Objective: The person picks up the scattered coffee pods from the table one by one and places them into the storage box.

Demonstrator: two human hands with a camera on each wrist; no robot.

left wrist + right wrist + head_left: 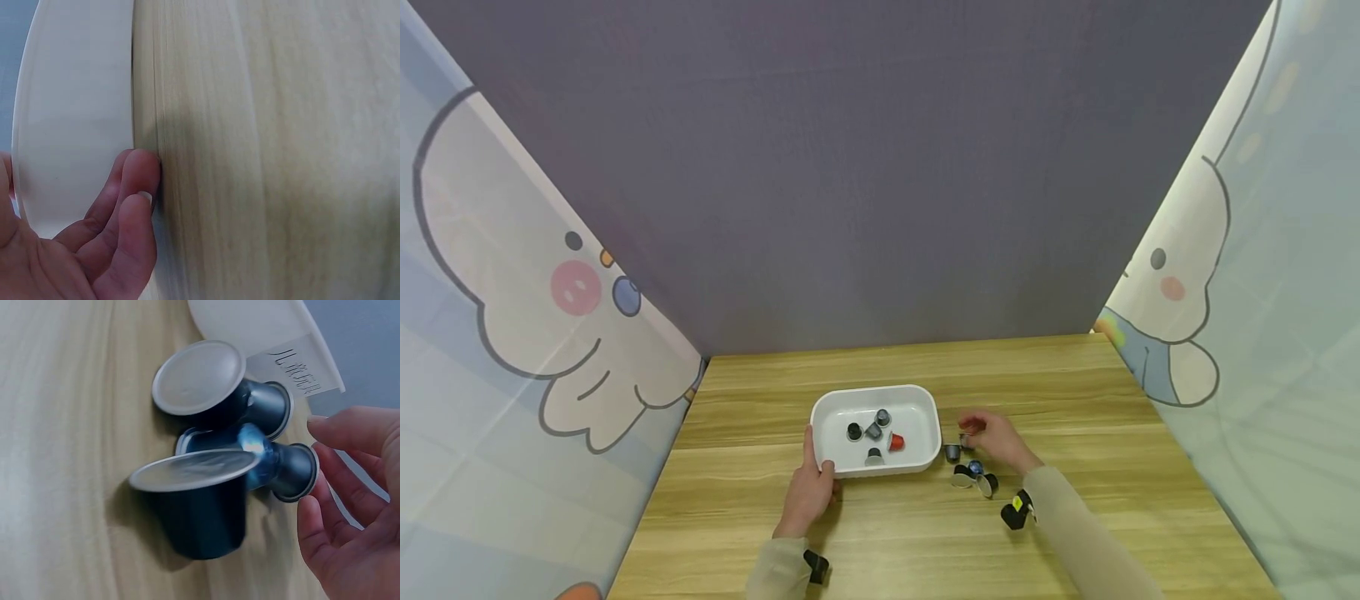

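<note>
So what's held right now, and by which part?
Left hand: white tray, near-left corner. Right hand: at a dark capsule; can't tell if gripped.

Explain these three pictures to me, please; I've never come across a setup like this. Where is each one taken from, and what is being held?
There's no machine here: a person works with their bare left hand and right hand. The widest picture comes from a head-worn camera looking forward and down at a wooden table. The other two come from wrist cameras, each showing its own hand close up.

On the table stands a white tray holding five small capsules, among them a red capsule. Beside it, to the right, is a loose cluster including a shiny blue capsule. The left hand grips the tray at its near left corner. The right hand's fingers are around a dark capsule; whether they actually hold it, I can't tell.
</note>
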